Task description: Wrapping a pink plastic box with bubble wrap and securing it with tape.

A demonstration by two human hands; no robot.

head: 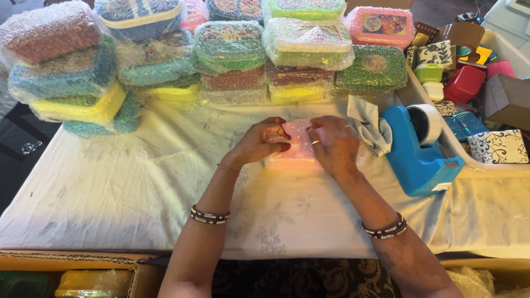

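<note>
A pink box wrapped in bubble wrap point(298, 150) lies on the white tablecloth point(121, 182) in the middle of the table. My left hand point(260, 141) presses on its left top edge with fingers curled over the wrap. Over on the right side, my right hand point(334, 144) lies on the box, fingers bent against the wrap. Both hands meet at the box's top middle, and they hide much of it.
Several bubble-wrapped boxes point(232, 49) are stacked along the far edge. A blue tape dispenser point(419, 154) stands right of the box, a grey cloth point(367, 124) beside it. A white tray point(461, 157) of small boxes sits at right. Cardboard cartons point(66, 273) sit below the near edge.
</note>
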